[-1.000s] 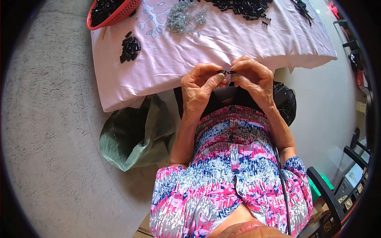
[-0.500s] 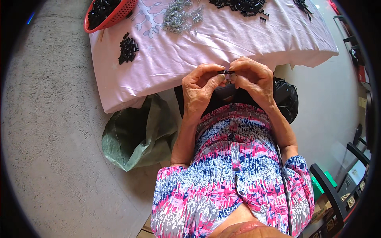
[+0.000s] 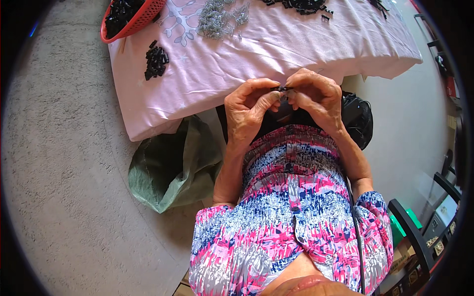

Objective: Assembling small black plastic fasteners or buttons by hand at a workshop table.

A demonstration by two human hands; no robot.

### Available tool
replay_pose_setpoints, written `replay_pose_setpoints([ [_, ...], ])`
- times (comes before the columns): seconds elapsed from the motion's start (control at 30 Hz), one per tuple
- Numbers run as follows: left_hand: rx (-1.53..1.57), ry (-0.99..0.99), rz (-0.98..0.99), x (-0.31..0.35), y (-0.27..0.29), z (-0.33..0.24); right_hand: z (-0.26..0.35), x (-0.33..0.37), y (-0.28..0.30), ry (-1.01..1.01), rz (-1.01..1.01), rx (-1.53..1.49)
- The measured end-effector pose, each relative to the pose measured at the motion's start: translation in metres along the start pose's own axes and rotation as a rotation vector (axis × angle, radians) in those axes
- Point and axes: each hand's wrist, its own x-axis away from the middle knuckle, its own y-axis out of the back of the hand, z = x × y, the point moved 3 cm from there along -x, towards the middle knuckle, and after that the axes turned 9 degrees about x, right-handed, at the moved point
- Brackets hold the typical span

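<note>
Just off the near edge of the pink cloth-covered table (image 3: 212, 84), both my hands pinch one small black plastic piece (image 3: 282, 89) between thumbs and fingertips. My left hand (image 3: 251, 106) grips its left end, and my right hand (image 3: 316, 98) grips the right end. The fingertips nearly meet, so most of the piece is hidden and its exact kind is too small to tell. On the table, a small pile of black pieces (image 3: 156, 61) lies to the left. Farther back sit a heap of small clear or silvery parts (image 3: 215, 22) and a bigger black pile (image 3: 301, 5).
A red plastic basket (image 3: 142, 24) full of black pieces stands at the table's far left corner. Below the left edge, an open green woven sack (image 3: 173, 167) rests on the concrete floor. A black bag (image 3: 358, 121) is beside my right forearm. Dark chair frames (image 3: 412, 232) stand at right.
My hands keep the same pinch on the black piece, with only slight finger movement. The whole view has shifted a little.
</note>
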Motion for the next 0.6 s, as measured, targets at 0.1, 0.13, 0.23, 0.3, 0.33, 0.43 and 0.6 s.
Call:
replay_pose_setpoints([
  [0.1,-0.012,-0.005,0.005,-0.0002,-0.0017,-0.0009,-0.0042,0.002,0.0015,-0.015,0.0,-0.006],
  [0.13,-0.012,-0.004,0.005,-0.0005,-0.0023,-0.0009,-0.004,0.002,0.0015,-0.015,-0.001,-0.006],
  [0.23,-0.043,-0.019,0.007,0.0006,-0.003,-0.0009,-0.0037,0.0027,0.001,-0.019,-0.001,0.001],
  [0.3,-0.063,-0.027,0.008,0.0007,-0.0034,-0.0012,-0.0032,0.0028,0.0017,-0.018,0.008,0.049],
  [0.33,-0.063,-0.025,0.008,0.0009,-0.0041,-0.001,-0.0033,0.0035,0.002,-0.021,0.007,0.048],
  [0.43,-0.069,-0.037,-0.001,0.0028,-0.0058,-0.0016,-0.0025,0.0059,0.0027,-0.028,0.005,0.043],
  [0.6,-0.183,-0.104,0.008,0.0058,-0.0052,0.0012,-0.0002,0.0099,0.0023,0.059,-0.004,0.219],
])
